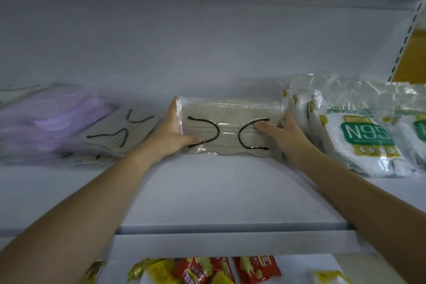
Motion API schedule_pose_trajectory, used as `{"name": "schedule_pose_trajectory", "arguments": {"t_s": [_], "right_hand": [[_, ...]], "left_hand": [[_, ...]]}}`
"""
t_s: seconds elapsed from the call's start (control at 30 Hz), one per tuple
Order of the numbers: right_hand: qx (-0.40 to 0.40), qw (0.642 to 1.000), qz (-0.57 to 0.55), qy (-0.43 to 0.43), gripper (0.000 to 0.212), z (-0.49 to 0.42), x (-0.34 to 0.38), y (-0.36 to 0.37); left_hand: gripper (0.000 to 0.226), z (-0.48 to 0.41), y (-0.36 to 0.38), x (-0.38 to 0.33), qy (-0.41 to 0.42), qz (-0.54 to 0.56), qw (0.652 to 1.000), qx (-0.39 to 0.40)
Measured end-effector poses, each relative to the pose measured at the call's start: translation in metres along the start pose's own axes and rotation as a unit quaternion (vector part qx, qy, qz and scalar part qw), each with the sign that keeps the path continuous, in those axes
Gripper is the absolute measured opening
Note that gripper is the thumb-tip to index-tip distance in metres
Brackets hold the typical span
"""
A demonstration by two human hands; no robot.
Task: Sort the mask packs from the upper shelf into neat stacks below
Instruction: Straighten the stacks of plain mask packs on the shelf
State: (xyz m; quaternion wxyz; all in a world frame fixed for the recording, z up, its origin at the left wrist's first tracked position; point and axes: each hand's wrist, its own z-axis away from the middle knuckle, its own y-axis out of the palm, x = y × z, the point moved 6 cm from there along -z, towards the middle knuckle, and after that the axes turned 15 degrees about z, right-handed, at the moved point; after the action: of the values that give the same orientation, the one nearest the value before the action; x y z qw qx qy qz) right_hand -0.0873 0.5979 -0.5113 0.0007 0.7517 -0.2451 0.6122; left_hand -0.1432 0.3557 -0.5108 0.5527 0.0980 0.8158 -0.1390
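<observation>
While the left grip (175,131), a bare hand, clasps the left end of the beige mask pack (228,131) with its thumb laid over the front and its fingers behind, the right grip (288,136) holds the opposite end the same way, thumb pressed near a black ear loop. The pack sits crosswise between them, clear-wrapped, with two black loops curving toward each other at its middle. It is over the white shelf (219,191), toward the back; whether it rests on the board or is slightly lifted cannot be told. Just left of the left grip lies a stack of grey packs (122,131) with black loops, and beyond that a blurred pile of purple packs (46,122). Close beside the right grip stand the N95 packs (364,136), white with green labels. On the level below, red snack packets (253,270) and yellow snack packets (156,272) show.
</observation>
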Motion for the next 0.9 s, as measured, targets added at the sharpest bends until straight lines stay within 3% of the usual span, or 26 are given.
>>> {"name": "schedule_pose_trajectory", "arguments": {"t_s": [0.1,0.23,0.3,0.4,0.47,0.57,0.7,0.8,0.9], "right_hand": [[-0.003,0.999,-0.042,-0.03,0.042,-0.001,0.003,0.001],[-0.026,1.0,-0.014,-0.001,0.04,0.001,-0.004,-0.005],[-0.024,0.999,0.038,-0.017,0.038,0.006,-0.002,-0.008],[-0.038,0.987,0.156,-0.02,0.019,0.011,-0.002,-0.01],[-0.057,0.98,0.188,-0.006,0.021,0.002,0.002,-0.01],[-0.094,0.981,0.169,0.02,0.042,-0.027,0.014,-0.015],[-0.136,0.974,0.153,0.1,0.026,-0.062,0.004,-0.017],[-0.142,0.957,0.234,0.1,0.065,-0.072,-0.009,-0.011],[-0.134,0.972,0.189,0.039,0.081,-0.077,-0.015,-0.011]], "left_hand": [[0.109,-0.002,0.004,-0.006,0.033,-0.007,0.998,-0.043],[0.101,-0.007,0.01,-0.004,0.007,0.026,0.999,-0.018],[0.093,-0.007,0.009,-0.003,0.017,0.056,0.998,-0.035],[0.089,-0.008,0.014,-0.002,0.027,0.013,0.999,-0.034],[0.084,-0.018,0.016,-0.004,0.042,-0.025,0.998,-0.034],[0.073,-0.05,0.019,-0.006,0.067,-0.065,0.995,-0.046],[0.068,-0.083,0.04,0.0,0.036,-0.08,0.992,-0.085],[0.068,-0.094,0.049,0.016,0.058,-0.073,0.988,-0.12],[0.079,-0.104,0.043,0.027,0.065,-0.066,0.983,-0.158]]}}
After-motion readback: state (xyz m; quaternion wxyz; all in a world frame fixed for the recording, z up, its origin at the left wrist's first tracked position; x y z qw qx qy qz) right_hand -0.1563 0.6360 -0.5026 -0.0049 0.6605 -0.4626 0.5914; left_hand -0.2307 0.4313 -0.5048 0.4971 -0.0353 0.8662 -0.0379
